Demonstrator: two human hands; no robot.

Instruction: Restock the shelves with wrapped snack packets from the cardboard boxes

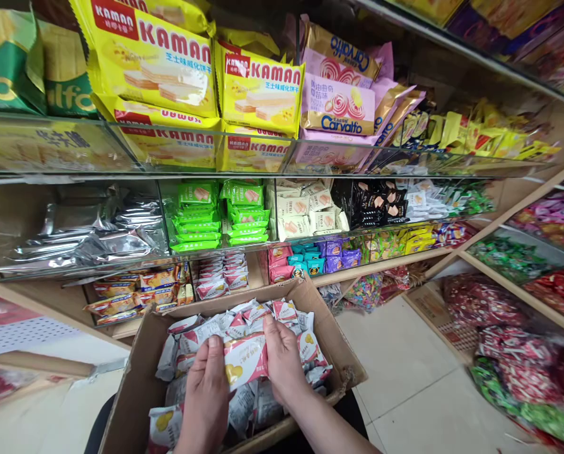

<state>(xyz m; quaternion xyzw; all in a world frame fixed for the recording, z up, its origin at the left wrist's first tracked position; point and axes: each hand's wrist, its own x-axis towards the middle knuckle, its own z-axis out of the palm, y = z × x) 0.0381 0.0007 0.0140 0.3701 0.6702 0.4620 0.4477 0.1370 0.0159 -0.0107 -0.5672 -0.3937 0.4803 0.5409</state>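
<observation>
Okay, so you're holding one small white-and-red plastic sachet with yellow printed blobs (245,360), pinched by both ends: left hand (206,394) closed on its left end, right hand (286,366) on its right. Can't tell how the fingers sit underneath. It's above the middle of an open brown cardboard box (137,372), loaded with loose white-and-red sachets (283,311) nearly edge to edge, so I'd guess most are left to handle, and yours isn't set down yet. Past the box's far edge, the pale wooden bottom shelf (257,271) has stacked white-and-pink packets (223,274); can't tell if they're the same kind. Above: shiny green packets (197,214), then big yellow KAMAN wafer packs (175,69).
</observation>
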